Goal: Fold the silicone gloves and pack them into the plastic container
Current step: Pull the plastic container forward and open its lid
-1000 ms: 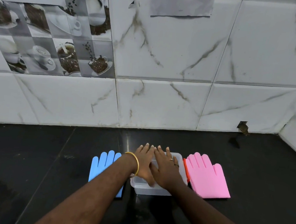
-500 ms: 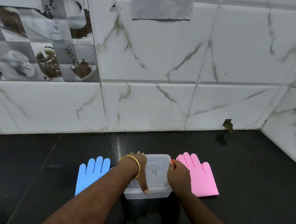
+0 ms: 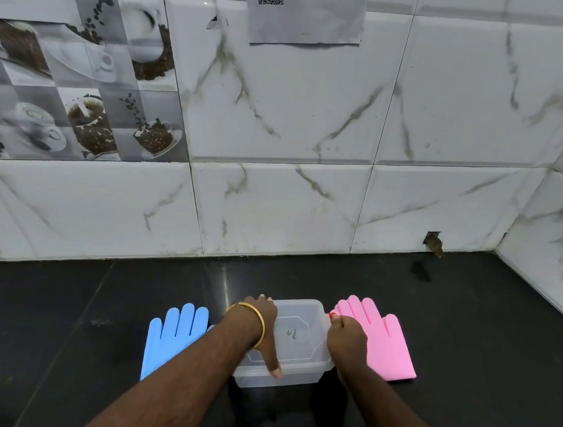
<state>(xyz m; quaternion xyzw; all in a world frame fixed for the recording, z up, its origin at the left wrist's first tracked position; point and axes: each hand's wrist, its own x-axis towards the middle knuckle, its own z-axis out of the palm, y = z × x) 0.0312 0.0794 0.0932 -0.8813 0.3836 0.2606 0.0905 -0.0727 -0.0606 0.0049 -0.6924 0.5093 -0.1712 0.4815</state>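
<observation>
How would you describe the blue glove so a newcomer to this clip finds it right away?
Start at the black countertop below the marble-tiled wall, then find the lidded clear plastic container that both hands grip. The blue silicone glove lies flat on the counter at the container's left, fingers pointing toward the wall, partly under the left forearm. Its neighbour on the container's right, the pink silicone glove, differs only in colour.

My view shows the left hand [image 3: 262, 328] covering the left end of the plastic container [image 3: 299, 339]; its fingers curl over the far rim, out of sight. Left forearm hides the blue glove [image 3: 172, 337] cuff and thumb side. Right hand [image 3: 346, 347] masks the inner edge of the pink glove [image 3: 381, 343]; I cannot tell whether a red item at the fingertips is pinched. Mark on the lid [image 3: 292, 333] is too small to read. Paper sheet [image 3: 310, 9] with QR code is cut off by the top edge. Both elbows lie beyond the frame.
</observation>
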